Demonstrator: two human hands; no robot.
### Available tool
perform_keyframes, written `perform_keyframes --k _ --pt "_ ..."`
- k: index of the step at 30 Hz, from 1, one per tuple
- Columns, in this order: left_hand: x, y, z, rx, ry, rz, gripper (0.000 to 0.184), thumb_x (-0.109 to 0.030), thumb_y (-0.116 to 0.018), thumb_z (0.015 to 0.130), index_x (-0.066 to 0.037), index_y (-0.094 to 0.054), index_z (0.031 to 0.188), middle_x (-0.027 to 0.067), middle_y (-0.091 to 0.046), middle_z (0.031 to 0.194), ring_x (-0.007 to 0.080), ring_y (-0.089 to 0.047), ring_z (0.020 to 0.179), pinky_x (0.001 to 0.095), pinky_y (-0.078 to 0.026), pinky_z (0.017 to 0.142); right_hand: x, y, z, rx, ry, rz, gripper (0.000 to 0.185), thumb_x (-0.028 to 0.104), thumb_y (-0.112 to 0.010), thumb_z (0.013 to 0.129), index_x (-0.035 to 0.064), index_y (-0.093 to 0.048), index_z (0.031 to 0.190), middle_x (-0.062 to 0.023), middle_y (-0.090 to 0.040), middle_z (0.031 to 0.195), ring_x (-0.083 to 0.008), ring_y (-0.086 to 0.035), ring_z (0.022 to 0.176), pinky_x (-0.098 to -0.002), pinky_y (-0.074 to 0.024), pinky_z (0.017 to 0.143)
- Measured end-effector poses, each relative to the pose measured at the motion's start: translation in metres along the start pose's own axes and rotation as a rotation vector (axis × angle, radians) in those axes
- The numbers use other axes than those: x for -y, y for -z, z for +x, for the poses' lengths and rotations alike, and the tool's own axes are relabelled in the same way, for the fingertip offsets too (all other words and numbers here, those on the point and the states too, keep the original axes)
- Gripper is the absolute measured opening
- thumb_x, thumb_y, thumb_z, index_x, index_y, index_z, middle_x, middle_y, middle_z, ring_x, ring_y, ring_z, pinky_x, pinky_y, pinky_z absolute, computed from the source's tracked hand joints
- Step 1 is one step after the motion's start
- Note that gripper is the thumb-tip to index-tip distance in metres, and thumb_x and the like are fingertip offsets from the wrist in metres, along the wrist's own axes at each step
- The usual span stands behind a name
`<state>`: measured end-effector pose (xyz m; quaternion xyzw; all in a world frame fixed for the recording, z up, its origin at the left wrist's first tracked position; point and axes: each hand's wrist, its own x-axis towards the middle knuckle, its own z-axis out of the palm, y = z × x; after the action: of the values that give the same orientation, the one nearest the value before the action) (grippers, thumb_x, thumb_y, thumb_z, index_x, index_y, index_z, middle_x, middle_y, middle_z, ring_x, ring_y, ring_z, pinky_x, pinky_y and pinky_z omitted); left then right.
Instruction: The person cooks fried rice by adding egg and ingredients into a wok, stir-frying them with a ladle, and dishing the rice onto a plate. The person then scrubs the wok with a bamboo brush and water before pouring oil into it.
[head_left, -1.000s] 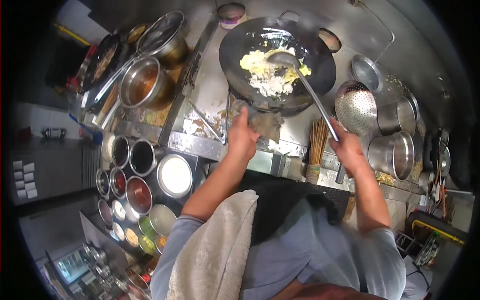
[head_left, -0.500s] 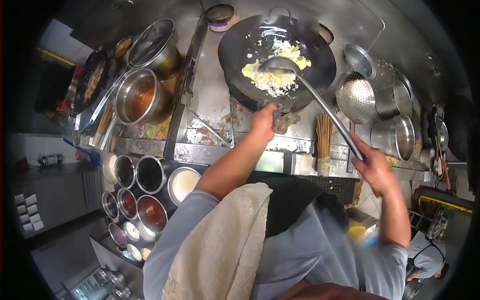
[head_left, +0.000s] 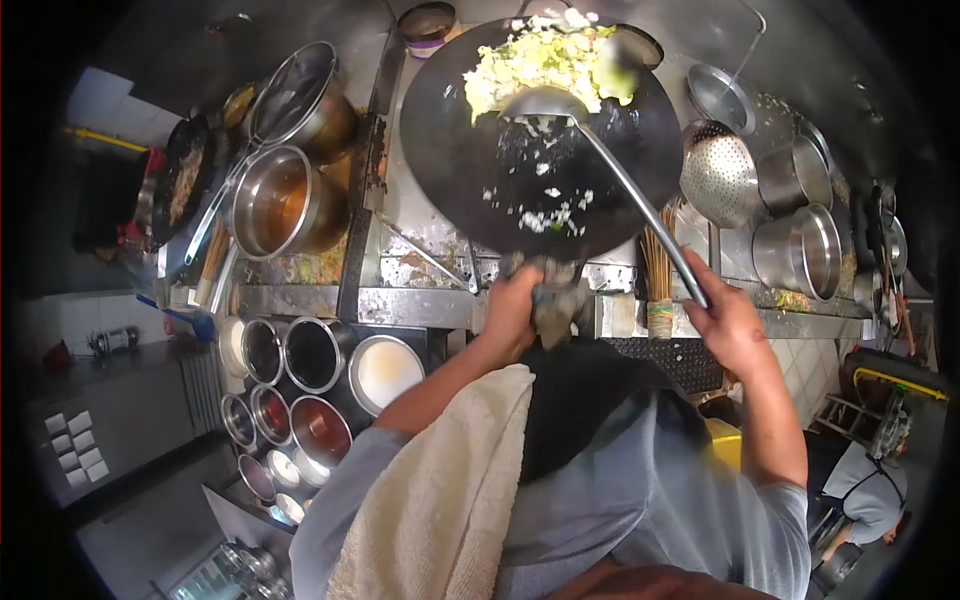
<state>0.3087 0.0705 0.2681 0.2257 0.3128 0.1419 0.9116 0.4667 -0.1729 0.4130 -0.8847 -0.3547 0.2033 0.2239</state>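
My left hand [head_left: 513, 312] is closed on a grey, dirty cloth [head_left: 555, 305] at the near edge of a large black wok [head_left: 470, 180]. The wok is tilted, and a mass of yellow and white food [head_left: 545, 62] lies toward its far side, partly over the rim. Smaller white bits are scattered near the wok's lower part. My right hand [head_left: 727, 318] grips the handle of a long metal ladle [head_left: 545, 103], whose bowl is just below the food mass, inside the wok.
Left of the wok stand a pot of brown liquid [head_left: 272, 203] and a strainer [head_left: 293, 95]. Sauce containers [head_left: 312, 355] sit at lower left. On the right are a bamboo brush [head_left: 659, 290], a perforated ladle [head_left: 718, 175] and metal pots [head_left: 797, 250]. Another person [head_left: 868, 490] is at far right.
The wok has tilted and the food has moved to its far side, rising at the rim. My left hand and the cloth have come closer to my body. The ladle bowl has moved up.
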Motion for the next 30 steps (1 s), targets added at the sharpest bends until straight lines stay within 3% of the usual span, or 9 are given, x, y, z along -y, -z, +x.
perform_keyframes --k 4,7,13,17,19,20,24,27,30 --pt "-0.024 -0.029 0.058 -0.075 -0.010 0.029 0.023 -0.007 -0.058 0.088 0.008 -0.063 0.104 0.0162 -0.068 0.100 0.0299 -0.073 0.091 0.0449 -0.064 0.078 0.041 0.060 -0.021 0.264 -0.307 0.043 0.071 0.006 -0.069 0.088 0.0122 -0.045 0.154 -0.0176 -0.069 0.078 -0.0198 -0.063 0.054 -0.0350 -0.0535 0.061" --pt "-0.021 -0.045 0.026 -0.111 -0.082 -0.030 0.023 -0.008 -0.060 0.087 0.009 -0.062 0.103 0.0172 -0.068 0.101 0.0304 -0.072 0.092 0.0467 -0.064 0.078 0.054 0.093 -0.046 0.387 -0.247 0.101 0.072 0.005 -0.068 0.087 0.0122 -0.045 0.155 -0.0161 -0.067 0.072 -0.0166 -0.058 0.046 -0.0343 -0.0511 0.055" --pt "-0.018 -0.021 0.053 -0.061 0.021 0.051 0.033 -0.009 -0.057 0.089 0.008 -0.060 0.117 0.0168 -0.069 0.110 0.0307 -0.072 0.098 0.0451 -0.061 0.085 0.008 0.000 0.019 0.094 0.021 -0.296 0.069 0.008 -0.061 0.090 0.0125 -0.039 0.156 -0.0288 -0.069 0.089 -0.0507 -0.065 0.080 -0.0529 -0.0539 0.075" --pt "0.004 -0.005 -0.004 -0.011 -0.170 0.119 0.040 -0.009 -0.054 0.091 0.004 -0.057 0.128 0.0188 -0.068 0.118 0.0327 -0.070 0.108 0.0487 -0.059 0.094 -0.009 -0.008 0.011 -0.004 -0.031 0.023 0.067 0.009 -0.058 0.096 0.0142 -0.036 0.159 -0.0190 -0.069 0.082 -0.0331 -0.067 0.064 -0.0435 -0.0537 0.062" --pt "-0.007 -0.003 0.016 0.015 -0.015 0.094 0.039 -0.008 -0.054 0.090 0.006 -0.057 0.126 0.0201 -0.065 0.124 0.0336 -0.070 0.108 0.0507 -0.062 0.086 -0.003 0.005 -0.012 0.103 -0.225 0.412 0.065 0.010 -0.055 0.099 0.0132 -0.033 0.160 -0.0118 -0.066 0.079 -0.0216 -0.065 0.058 -0.0369 -0.0519 0.056" --pt "-0.017 -0.008 0.038 0.001 0.007 0.095 0.036 -0.009 -0.056 0.090 0.006 -0.059 0.123 0.0198 -0.066 0.120 0.0337 -0.071 0.104 0.0509 -0.062 0.081 -0.016 -0.005 -0.017 0.066 -0.144 0.657 0.064 0.012 -0.055 0.100 0.0068 -0.032 0.160 -0.0048 -0.061 0.080 -0.0109 -0.055 0.052 -0.0266 -0.0463 0.047" --pt "-0.032 -0.034 0.090 -0.152 -0.095 0.162 0.030 -0.012 -0.060 0.089 0.006 -0.061 0.113 0.0182 -0.069 0.106 0.0338 -0.073 0.090 0.0524 -0.063 0.070 0.007 0.012 0.016 0.158 -0.184 1.177 0.061 0.014 -0.054 0.101 0.0033 -0.035 0.157 -0.0051 -0.056 0.072 -0.0122 -0.049 0.043 -0.0267 -0.0410 0.036" --pt "-0.025 -0.014 0.114 -0.121 0.011 0.070 0.029 -0.011 -0.061 0.089 0.006 -0.061 0.112 0.0168 -0.069 0.100 0.0340 -0.073 0.085 0.0532 -0.063 0.071 -0.011 0.015 0.083 0.265 -0.305 1.332 0.052 0.017 -0.054 0.102 0.0013 -0.042 0.150 -0.0034 -0.053 0.067 -0.0118 -0.044 0.038 -0.0275 -0.0366 0.032" --pt "-0.028 -0.016 0.110 -0.142 0.082 0.029 0.034 -0.017 -0.064 0.090 0.005 -0.060 0.116 0.0177 -0.070 0.106 0.0343 -0.073 0.090 0.0516 -0.062 0.079 -0.012 -0.015 0.139 0.282 -0.395 0.993 0.047 0.021 -0.058 0.102 0.0023 -0.046 0.144 -0.0025 -0.053 0.066 -0.0118 -0.043 0.039 -0.0275 -0.0368 0.035"
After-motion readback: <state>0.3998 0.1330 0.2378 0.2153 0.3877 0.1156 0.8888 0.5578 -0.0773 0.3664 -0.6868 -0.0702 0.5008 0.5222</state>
